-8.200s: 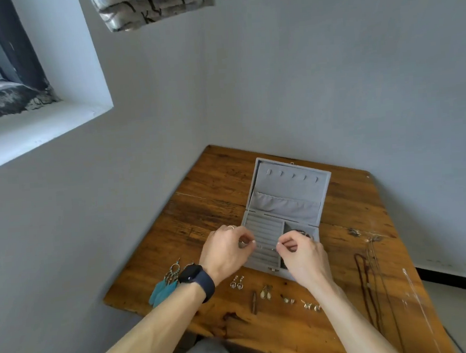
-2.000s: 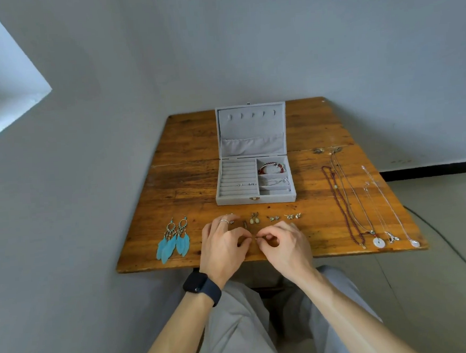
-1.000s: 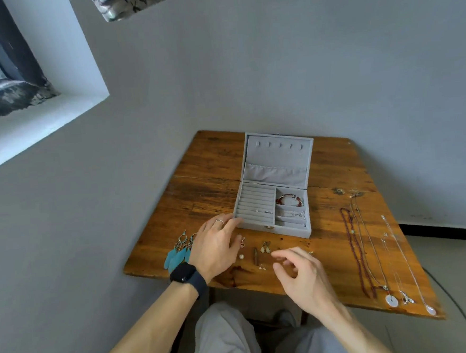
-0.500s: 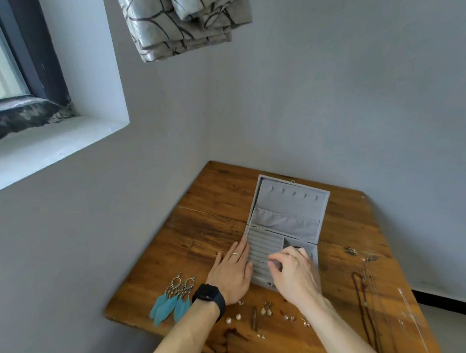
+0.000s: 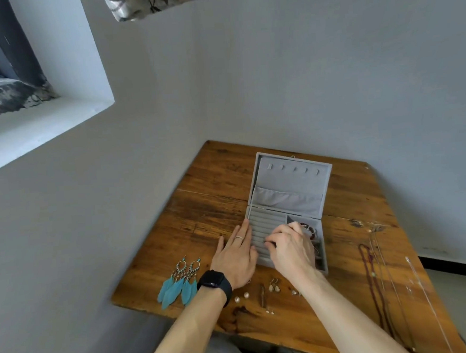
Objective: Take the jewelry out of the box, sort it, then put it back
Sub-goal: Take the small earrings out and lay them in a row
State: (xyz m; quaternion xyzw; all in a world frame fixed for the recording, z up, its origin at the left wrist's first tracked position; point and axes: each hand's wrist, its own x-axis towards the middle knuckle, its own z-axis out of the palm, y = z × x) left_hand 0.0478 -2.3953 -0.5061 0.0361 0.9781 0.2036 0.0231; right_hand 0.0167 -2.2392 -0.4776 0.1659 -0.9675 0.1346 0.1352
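Brought up from the earrings (image 5: 274, 286) at 6 o'clock, the right hand (image 5: 292, 250) is curled, hold unclear, over the jewelry box (image 5: 291, 197), left hand (image 5: 236, 258) flat at 9 o'clock; anything tugged could be flung.

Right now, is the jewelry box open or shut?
Open: the jewelry box has its lid raised, ring rows exposed.

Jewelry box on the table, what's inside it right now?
Grey ring rolls fill the jewelry box's left side; a red bracelet shows in a right compartment. The right hand covers the front compartments, so anything there is hidden.
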